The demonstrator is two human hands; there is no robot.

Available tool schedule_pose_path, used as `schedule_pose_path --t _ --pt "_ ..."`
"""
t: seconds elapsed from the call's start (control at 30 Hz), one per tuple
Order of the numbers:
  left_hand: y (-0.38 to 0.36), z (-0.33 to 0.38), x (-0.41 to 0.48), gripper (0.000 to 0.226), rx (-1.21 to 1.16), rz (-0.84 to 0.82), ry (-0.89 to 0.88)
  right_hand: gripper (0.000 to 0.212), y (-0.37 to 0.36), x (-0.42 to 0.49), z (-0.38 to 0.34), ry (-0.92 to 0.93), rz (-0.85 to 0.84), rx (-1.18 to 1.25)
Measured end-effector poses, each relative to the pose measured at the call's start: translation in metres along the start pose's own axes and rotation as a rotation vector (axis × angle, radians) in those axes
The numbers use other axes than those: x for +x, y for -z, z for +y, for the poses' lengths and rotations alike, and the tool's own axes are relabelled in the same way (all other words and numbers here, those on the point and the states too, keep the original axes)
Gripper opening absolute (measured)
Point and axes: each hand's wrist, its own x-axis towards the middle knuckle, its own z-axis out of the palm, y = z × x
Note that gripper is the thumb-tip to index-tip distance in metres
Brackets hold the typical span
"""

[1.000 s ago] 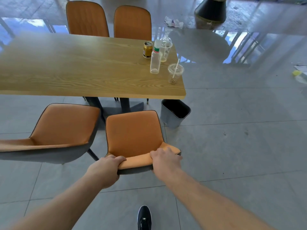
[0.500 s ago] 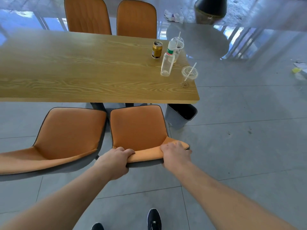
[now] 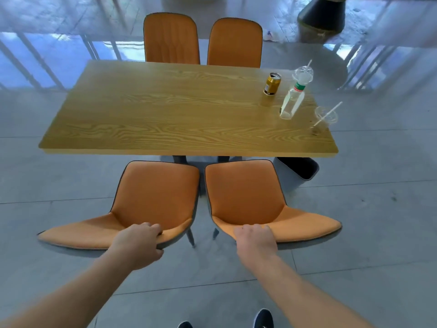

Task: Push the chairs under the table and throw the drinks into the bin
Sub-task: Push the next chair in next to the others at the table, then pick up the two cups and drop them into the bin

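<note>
Two orange chairs stand side by side at the near edge of the wooden table point(image 3: 165, 110). My left hand point(image 3: 139, 245) grips the top of the left chair's point(image 3: 151, 197) backrest. My right hand point(image 3: 256, 240) holds the top of the right chair's point(image 3: 246, 192) backrest. On the table's right end stand a gold can point(image 3: 272, 84), a clear plastic bottle point(image 3: 293, 100), a lidded clear cup with a straw point(image 3: 302, 74) behind the bottle, and another clear cup with a straw point(image 3: 324, 119) near the corner. A dark bin point(image 3: 300, 171) sits on the floor under that corner.
Two more orange chairs point(image 3: 203, 41) are tucked in at the table's far side. A dark cone-shaped base point(image 3: 324, 13) stands at the back right. Railings run along the back. My shoes point(image 3: 263, 319) show at the bottom on the grey tiled floor.
My left hand has left the right chair and taken the left chair's backrest. The right chair's seat has slid under the table, and my view has shifted left.
</note>
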Motion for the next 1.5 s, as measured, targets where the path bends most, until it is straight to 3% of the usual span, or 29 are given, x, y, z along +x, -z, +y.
schedule_pose_path --t 0.13,0.23,0.57,0.73,0.83,0.93,1.0,1.1,1.17,1.5 --pt "-0.015 -0.006 -0.015 0.009 0.084 0.184 -0.09 0.02 -0.007 0.003 -0.001 -0.011 0.013 -0.027" --pt "-0.016 -0.01 -0.014 0.003 0.086 0.216 -0.125 0.021 -0.01 0.006 0.0 -0.003 0.011 -0.014" --pt "0.003 0.016 0.009 0.014 0.141 0.277 -0.239 0.02 -0.002 0.013 -0.034 0.14 0.009 0.045" --pt "-0.003 0.028 0.005 0.009 0.141 0.233 -0.225 0.016 0.002 0.012 -0.043 0.135 0.008 0.046" --pt "-0.008 0.034 0.0 0.013 0.12 0.13 -0.224 0.002 0.011 0.009 -0.04 0.172 -0.014 0.059" --pt "0.014 0.043 0.0 0.035 0.066 -0.025 -0.191 0.027 0.031 -0.002 -0.029 0.166 -0.012 0.176" --pt "0.043 0.054 0.005 0.054 0.049 -0.006 -0.164 0.04 0.051 -0.012 -0.009 0.121 0.059 0.245" --pt "0.101 0.083 0.018 0.085 0.012 0.171 -0.149 0.056 0.084 -0.029 0.047 0.017 0.235 0.318" --pt "0.146 0.116 0.025 0.094 -0.039 0.259 -0.171 0.061 0.11 -0.044 0.094 -0.053 0.341 0.341" --pt "0.306 0.379 0.023 0.085 -0.07 0.551 -0.405 0.071 0.215 -0.152 0.355 -0.237 0.707 0.302"
